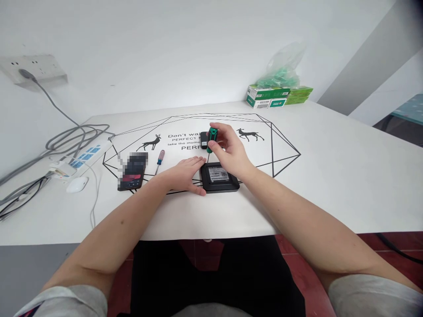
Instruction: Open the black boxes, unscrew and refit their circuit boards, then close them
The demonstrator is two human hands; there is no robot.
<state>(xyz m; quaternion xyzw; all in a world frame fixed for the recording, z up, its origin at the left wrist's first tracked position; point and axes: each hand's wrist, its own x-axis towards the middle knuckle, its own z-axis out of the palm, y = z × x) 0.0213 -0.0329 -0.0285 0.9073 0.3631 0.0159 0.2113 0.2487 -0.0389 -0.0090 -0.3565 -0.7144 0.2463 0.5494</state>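
My right hand (231, 149) is closed around the handle of a green and black screwdriver (213, 134). The screwdriver stands nearly upright, its shaft pointing down at the far left corner of a flat black square device (220, 187). Whether the tip sits in a screw is too small to tell. A printed label lies on the device's upward face. Against its left edge rests my left hand (187, 175), fingers stretched out and flat on the table. Just behind the screwdriver lies a small black object (203, 141), partly covered by the right hand.
A second screwdriver (161, 157) with a red and blue handle lies left, beside a phone (134, 171). Farther left are a white rounded case (77, 185), a power strip (87, 156) and coiled grey cables (82, 136). Green and white boxes (267, 97) under a plastic bag (282, 70) stand at back right.
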